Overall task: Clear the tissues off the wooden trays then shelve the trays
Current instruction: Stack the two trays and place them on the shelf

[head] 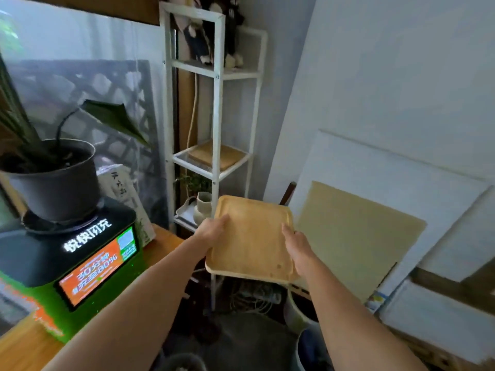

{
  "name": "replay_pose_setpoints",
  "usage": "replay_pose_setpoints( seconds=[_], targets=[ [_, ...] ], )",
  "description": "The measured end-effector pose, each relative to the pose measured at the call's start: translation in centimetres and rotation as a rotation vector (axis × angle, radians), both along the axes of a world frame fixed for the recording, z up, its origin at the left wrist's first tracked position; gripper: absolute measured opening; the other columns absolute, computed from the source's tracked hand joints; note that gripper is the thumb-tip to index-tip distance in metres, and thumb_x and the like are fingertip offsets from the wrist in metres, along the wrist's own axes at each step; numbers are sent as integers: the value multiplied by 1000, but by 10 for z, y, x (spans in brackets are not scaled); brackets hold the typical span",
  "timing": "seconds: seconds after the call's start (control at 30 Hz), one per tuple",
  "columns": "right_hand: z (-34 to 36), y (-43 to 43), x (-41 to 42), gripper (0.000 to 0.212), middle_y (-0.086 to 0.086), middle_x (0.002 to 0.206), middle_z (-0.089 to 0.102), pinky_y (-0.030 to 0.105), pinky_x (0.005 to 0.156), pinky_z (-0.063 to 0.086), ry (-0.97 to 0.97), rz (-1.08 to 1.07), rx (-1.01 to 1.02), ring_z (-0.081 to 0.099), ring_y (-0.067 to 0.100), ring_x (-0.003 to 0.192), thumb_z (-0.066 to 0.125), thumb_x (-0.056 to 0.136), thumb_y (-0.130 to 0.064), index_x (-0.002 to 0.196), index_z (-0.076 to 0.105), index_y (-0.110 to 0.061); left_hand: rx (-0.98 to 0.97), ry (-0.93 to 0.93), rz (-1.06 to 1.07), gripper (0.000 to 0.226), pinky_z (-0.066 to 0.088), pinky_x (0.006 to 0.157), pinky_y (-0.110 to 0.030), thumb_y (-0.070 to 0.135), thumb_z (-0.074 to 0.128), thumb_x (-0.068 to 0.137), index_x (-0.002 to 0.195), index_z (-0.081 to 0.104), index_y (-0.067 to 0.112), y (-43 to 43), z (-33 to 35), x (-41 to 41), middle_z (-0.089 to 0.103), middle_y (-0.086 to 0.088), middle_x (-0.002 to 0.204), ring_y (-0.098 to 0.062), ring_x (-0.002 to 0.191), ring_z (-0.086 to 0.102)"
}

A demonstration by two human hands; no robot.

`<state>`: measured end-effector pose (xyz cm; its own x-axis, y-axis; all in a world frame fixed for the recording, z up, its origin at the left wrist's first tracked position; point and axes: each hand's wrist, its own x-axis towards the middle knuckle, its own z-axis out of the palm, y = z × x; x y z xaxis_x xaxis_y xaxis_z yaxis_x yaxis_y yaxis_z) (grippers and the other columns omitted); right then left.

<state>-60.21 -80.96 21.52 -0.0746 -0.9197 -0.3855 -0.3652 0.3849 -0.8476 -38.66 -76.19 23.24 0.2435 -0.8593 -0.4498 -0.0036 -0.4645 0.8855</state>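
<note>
Gripping a bare wooden tray (pixel 251 238) by its side edges, the left hand (pixel 213 231) and right hand (pixel 297 243) hold it in the air just before the white shelf unit (pixel 214 108). A second tray (pixel 214 155) lies on the unit's middle shelf, above the held one.
</note>
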Motion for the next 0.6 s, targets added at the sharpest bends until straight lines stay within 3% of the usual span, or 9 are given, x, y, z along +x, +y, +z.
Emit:
replay_pose_setpoints(
  seconds=[0.2, 0.3, 0.37, 0.5, 0.6],
  targets=[
    [30, -138, 18, 70, 14, 150, 44, 45, 108, 38, -13, 85, -23, 46, 33, 132, 40, 98, -55, 149, 35, -7, -58, -117, 98, 68, 46, 101, -45, 57, 41, 96, 141, 45, 5, -115, 23, 10, 59, -15, 128, -33, 115, 57],
    [42, -219, 27, 71, 15, 150, 42, 45, 108, 38, -9, 153, -45, 46, 34, 133, 41, 99, -53, 149, 32, -4, -108, -113, 210, 65, 49, 98, -45, 51, 42, 98, 140, 46, 1, -179, 29, 12, 59, -17, 127, -34, 114, 58],
    [47, -277, 32, 68, 19, 146, 47, 45, 108, 39, 21, 199, -77, 48, 35, 129, 43, 99, -51, 145, 39, -1, -138, -83, 275, 63, 49, 99, -47, 49, 42, 98, 139, 46, 1, -223, 32, 10, 59, -18, 127, -35, 115, 58],
    [54, -387, 51, 64, 20, 142, 51, 43, 106, 41, 47, 298, -78, 52, 34, 126, 44, 100, -47, 141, 45, 2, -75, -195, 386, 50, 48, 82, -39, 37, 38, 102, 137, 40, 1, -306, 34, 8, 56, -17, 118, -31, 100, 58],
    [55, -453, 77, 63, 17, 146, 49, 42, 109, 39, -10, 415, -2, 51, 32, 128, 47, 100, -46, 144, 43, -2, -24, -103, 542, 54, 41, 102, -42, 36, 38, 103, 136, 42, -7, -353, 35, 13, 50, -23, 134, -39, 121, 51]
  ],
)
